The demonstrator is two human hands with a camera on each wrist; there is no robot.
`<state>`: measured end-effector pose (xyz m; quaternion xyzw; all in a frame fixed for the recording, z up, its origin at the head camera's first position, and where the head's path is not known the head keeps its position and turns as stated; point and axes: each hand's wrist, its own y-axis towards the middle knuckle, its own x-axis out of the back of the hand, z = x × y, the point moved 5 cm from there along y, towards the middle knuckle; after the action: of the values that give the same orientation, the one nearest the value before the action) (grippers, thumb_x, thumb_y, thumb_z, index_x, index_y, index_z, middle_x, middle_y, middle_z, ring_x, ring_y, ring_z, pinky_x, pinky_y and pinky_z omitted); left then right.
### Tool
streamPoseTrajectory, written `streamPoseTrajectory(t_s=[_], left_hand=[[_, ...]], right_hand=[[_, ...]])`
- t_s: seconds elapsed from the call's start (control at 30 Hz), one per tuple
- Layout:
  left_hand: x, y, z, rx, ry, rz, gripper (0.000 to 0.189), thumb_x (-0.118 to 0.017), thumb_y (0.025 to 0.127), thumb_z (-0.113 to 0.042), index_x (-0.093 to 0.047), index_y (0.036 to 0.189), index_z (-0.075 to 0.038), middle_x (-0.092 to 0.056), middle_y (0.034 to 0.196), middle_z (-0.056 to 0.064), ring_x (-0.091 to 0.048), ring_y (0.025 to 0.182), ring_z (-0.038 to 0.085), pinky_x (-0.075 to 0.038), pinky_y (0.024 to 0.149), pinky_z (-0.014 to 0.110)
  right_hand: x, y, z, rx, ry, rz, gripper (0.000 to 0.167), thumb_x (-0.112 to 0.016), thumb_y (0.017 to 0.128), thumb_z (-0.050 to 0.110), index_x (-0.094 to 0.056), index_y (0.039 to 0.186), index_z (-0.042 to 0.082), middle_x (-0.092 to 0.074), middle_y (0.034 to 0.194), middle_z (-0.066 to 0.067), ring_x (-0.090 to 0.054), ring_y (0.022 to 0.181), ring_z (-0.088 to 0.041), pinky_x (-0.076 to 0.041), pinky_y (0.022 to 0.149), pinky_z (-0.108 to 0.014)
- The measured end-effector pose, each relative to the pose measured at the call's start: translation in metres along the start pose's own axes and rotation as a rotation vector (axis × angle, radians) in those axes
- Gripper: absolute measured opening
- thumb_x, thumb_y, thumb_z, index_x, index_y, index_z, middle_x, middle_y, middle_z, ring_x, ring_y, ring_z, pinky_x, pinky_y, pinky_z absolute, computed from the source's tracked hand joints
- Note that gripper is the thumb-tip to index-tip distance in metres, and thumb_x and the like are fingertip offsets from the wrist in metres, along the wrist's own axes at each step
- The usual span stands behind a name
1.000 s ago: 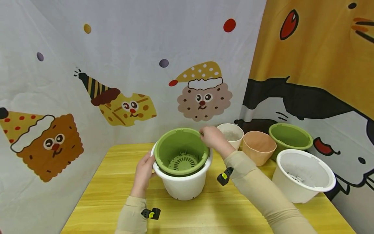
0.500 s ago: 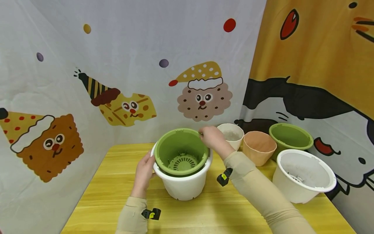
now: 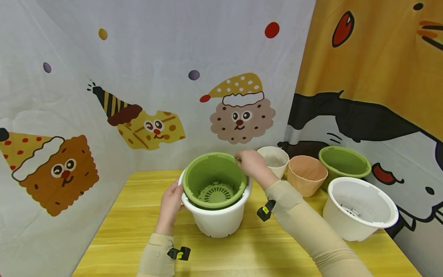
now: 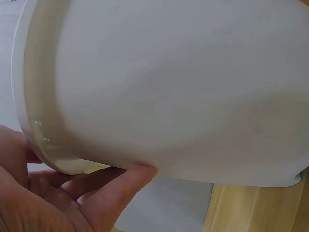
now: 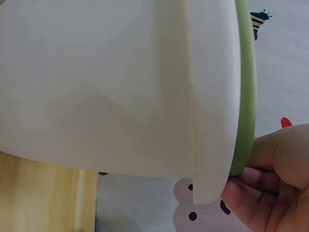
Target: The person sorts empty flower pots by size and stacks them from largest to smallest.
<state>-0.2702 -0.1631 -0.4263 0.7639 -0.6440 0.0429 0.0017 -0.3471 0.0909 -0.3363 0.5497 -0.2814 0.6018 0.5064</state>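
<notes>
Clock centre = white pot [image 3: 217, 224], 12 pointing away from the person.

Backdrop [image 3: 155, 46] is spanning the far side; square cookie print [image 3: 65, 175] is showing between 9 and 10, cheese print [image 3: 152, 130] between 10 and 11.

Left sleeve [image 3: 157, 254] is coming in from 7, wrist unit [image 3: 179, 253] sitting at its cuff.

Left hand [image 3: 170, 200] is pinching the white pot's rim at 9. Per left wrist view, one fingertip is also touching the wall below the rim.

White pot is standing upright on the bench [image 3: 207, 259], between both hands. Inner green pot [image 3: 216, 169] is sitting inside it, slotted base showing, rim riding above the white one.

Round cookie print [image 3: 242, 119] is hanging just past 12.

Right hand [image 3: 253, 163] is pinching the inner green pot's rim between 1 and 2, thumb and fingers closing on the edge. Right sleeve [image 3: 311, 227] is reaching in from 4.

Cream pot [image 3: 273, 157] is standing at 2, just beyond the right hand. Peach pot [image 3: 307, 175] is sitting beside it, between 2 and 3. Second green pot [image 3: 344, 161] is standing behind, same bearing. Wide white pot [image 3: 360, 209] is sitting just past 3, near the right bench edge.
</notes>
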Motion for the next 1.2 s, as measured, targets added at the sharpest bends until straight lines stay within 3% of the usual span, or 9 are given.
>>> streamPoseTrajectory(t_s=[0.3,0.63,1.2], left_hand=[[0.0,-0.002,-0.002,-0.001,0.035,0.002,0.049,-0.044,0.104,-0.022,-0.041,0.15,-0.005,-0.052,0.138,0.027,-0.065,0.082,0.02,-0.061,0.071,0.041],[0.0,-0.004,-0.003,-0.008,0.033,0.009,0.049,-0.045,0.104,-0.023,-0.042,0.15,-0.004,-0.053,0.136,0.028,-0.065,0.081,0.019,-0.061,0.07,0.039],[0.001,-0.004,-0.002,-0.014,0.026,0.006,0.048,-0.047,0.103,-0.021,-0.045,0.148,-0.005,-0.054,0.135,0.026,-0.063,0.079,0.016,-0.06,0.07,0.039]], right_hand=[[0.002,-0.001,-0.003,-0.01,0.0,0.041,0.021,-0.064,0.096,0.016,-0.074,0.113,0.008,-0.071,0.111,-0.01,-0.064,0.105,-0.032,-0.051,0.093,-0.046],[0.005,-0.007,-0.012,0.002,0.164,0.061,0.033,-0.064,0.096,0.02,-0.068,0.124,0.004,-0.069,0.117,-0.013,-0.062,0.109,-0.032,-0.049,0.097,-0.047],[0.014,-0.023,-0.023,0.076,0.303,0.045,0.046,-0.064,0.097,0.021,-0.056,0.137,0.0,-0.066,0.122,-0.019,-0.063,0.11,-0.036,-0.051,0.096,-0.048]])
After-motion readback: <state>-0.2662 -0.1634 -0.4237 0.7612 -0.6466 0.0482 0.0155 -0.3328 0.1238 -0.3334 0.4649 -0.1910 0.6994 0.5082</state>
